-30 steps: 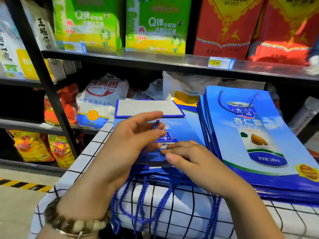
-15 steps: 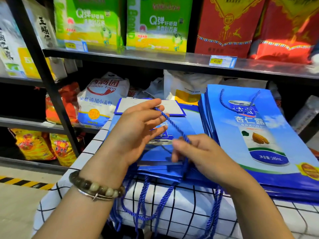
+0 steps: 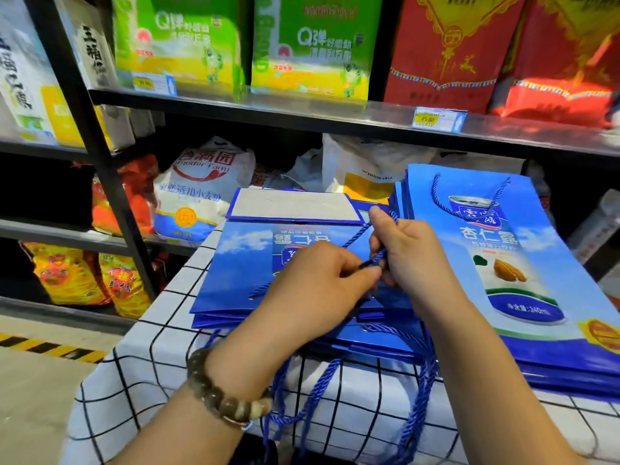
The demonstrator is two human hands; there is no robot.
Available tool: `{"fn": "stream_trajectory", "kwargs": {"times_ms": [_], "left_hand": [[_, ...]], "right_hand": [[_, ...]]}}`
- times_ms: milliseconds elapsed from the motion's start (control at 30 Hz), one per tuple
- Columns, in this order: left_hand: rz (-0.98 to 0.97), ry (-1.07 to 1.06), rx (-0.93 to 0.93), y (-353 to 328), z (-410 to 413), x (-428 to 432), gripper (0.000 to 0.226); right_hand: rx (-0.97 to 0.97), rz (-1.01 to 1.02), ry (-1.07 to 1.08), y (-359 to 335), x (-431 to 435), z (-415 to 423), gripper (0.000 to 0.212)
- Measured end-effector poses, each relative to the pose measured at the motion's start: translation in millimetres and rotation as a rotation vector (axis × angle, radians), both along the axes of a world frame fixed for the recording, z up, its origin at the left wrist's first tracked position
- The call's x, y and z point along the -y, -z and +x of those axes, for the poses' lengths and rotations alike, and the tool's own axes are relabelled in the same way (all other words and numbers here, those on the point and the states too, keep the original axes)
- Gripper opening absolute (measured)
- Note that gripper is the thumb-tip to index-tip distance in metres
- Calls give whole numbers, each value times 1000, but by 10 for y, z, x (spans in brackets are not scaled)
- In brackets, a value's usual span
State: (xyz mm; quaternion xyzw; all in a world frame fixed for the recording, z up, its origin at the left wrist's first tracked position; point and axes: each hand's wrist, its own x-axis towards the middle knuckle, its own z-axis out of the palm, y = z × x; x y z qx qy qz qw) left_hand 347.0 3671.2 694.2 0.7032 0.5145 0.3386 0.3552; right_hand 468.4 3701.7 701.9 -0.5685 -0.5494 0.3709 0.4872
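Observation:
A flat blue paper gift bag [image 3: 245,263] lies on top of a stack on a table covered with a white checked cloth [image 3: 151,364]. Its blue rope handle [image 3: 355,236] runs up from the bag to both hands. My left hand [image 3: 315,290] pinches the rope's dark tip between thumb and forefinger. My right hand [image 3: 412,253] grips the rope just above that, fingers curled round it. A second stack of the same blue bags [image 3: 523,263] lies to the right, print facing up.
Several blue rope handles [image 3: 419,391] hang over the table's front edge. Behind stand black metal shelves [image 3: 302,112] with green and red boxes above and flour sacks [image 3: 201,196] below. The floor at left carries a yellow-black stripe [image 3: 50,347].
Both hands rose from lying on the bag. They took hold of the blue rope handle and drew it up and to the right; my right hand moved toward the right-hand stack.

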Motion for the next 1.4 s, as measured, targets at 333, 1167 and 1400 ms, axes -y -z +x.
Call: {"fn": "stream_trajectory", "kwargs": {"times_ms": [333, 1167, 1400], "left_hand": [[-51, -88, 162, 51, -55, -74, 39], [290, -37, -444, 112, -396, 214, 40], [310, -22, -413, 131, -393, 228, 39]], "right_hand": [[30, 247, 4, 39, 147, 273, 12], [548, 228, -280, 202, 239, 428, 24], [673, 277, -324, 186, 214, 383, 26]]}}
